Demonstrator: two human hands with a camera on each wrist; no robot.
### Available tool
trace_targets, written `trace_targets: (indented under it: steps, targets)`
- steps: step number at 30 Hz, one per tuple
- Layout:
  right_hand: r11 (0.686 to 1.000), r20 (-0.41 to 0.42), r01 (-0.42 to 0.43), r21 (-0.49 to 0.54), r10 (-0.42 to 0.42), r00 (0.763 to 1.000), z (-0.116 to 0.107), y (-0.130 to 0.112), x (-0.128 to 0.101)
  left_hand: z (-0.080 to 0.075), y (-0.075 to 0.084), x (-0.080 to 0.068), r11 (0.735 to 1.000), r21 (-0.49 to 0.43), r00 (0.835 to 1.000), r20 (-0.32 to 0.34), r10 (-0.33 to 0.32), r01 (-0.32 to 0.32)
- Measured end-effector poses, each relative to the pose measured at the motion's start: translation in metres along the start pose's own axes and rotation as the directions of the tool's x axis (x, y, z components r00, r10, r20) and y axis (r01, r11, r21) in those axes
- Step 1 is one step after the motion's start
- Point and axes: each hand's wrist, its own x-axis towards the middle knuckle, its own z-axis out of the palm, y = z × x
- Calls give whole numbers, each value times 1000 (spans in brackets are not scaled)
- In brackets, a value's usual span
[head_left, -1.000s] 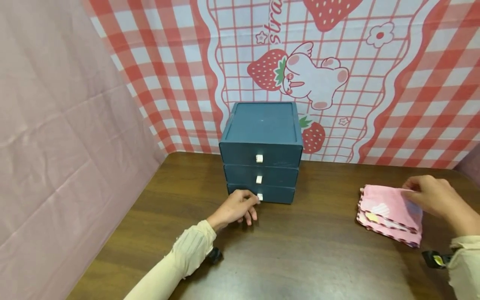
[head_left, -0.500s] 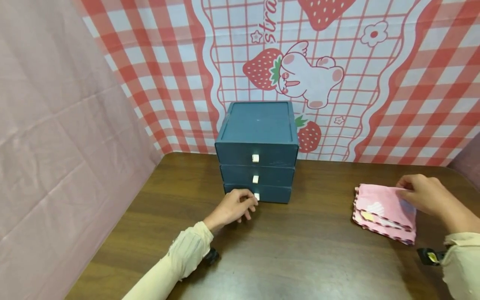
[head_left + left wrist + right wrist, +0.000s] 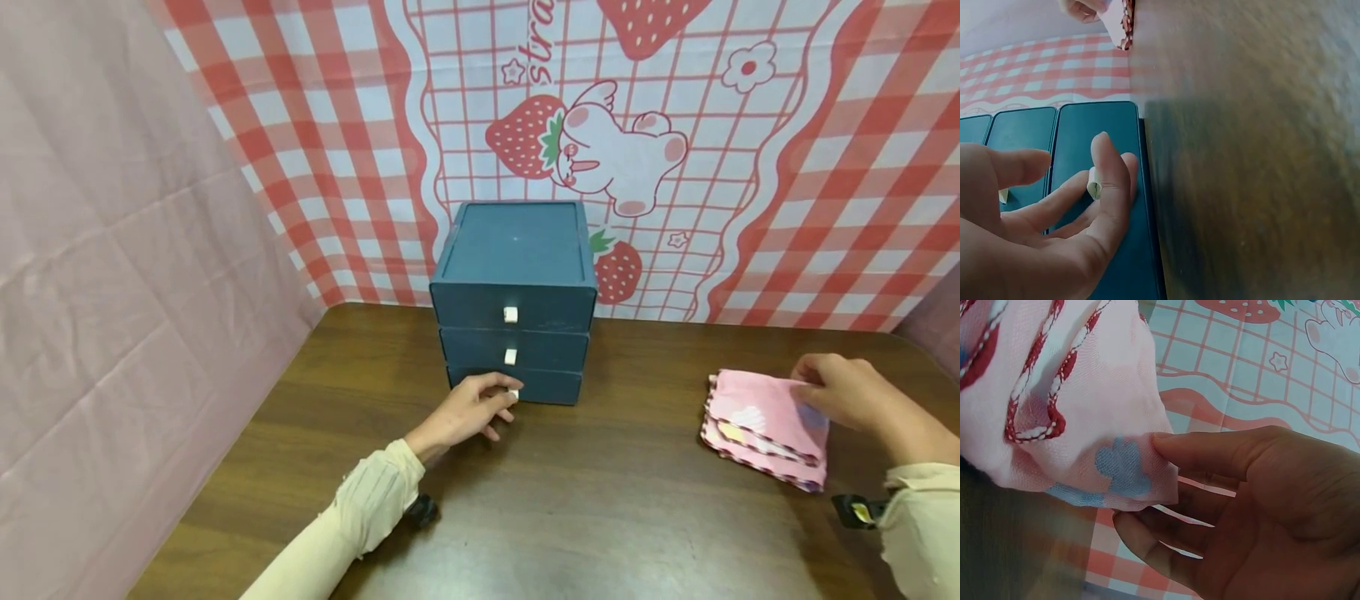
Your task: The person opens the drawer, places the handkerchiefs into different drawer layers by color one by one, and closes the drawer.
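A dark blue cabinet [image 3: 517, 243] has stacked drawers, each with a small white knob. At the bottom drawer [image 3: 551, 387], my left hand [image 3: 468, 412] has thumb and fingers around the white knob [image 3: 1094, 185]. The left wrist view shows the knob between the thumb and a fingertip, with another finger [image 3: 1025, 165] held away from it. Off to the right, my right hand [image 3: 851, 396] pinches a corner of a folded pink towel [image 3: 772, 417]. The right wrist view shows its thumb on top of the cloth [image 3: 1104, 419], fingers beneath. The towel has a checked dark-red and white edging.
The cabinet stands on a brown wooden table [image 3: 585, 508], near a red and white strawberry-print curtain [image 3: 360, 167] at the back. A pale pink cloth [image 3: 135, 250] hangs along the left side. Black straps sit at both wrists.
My left fingers have moved slightly, from beside the bottom knob to around it. The drawers look unmoved. My right hand keeps its hold on the towel; the head view has shifted a little.
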Motion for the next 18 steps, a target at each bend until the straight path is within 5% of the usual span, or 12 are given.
trace_targets:
  steps: [9, 18]
  targets:
    - [1000, 3, -8, 20, 8, 1000, 0, 0, 0, -6, 5, -5, 999, 40, 999, 28, -17, 16]
    - [1000, -25, -14, 16, 14, 1000, -5, -1, -3, -6, 13, -14, 973, 227, 996, 76, -51, 32]
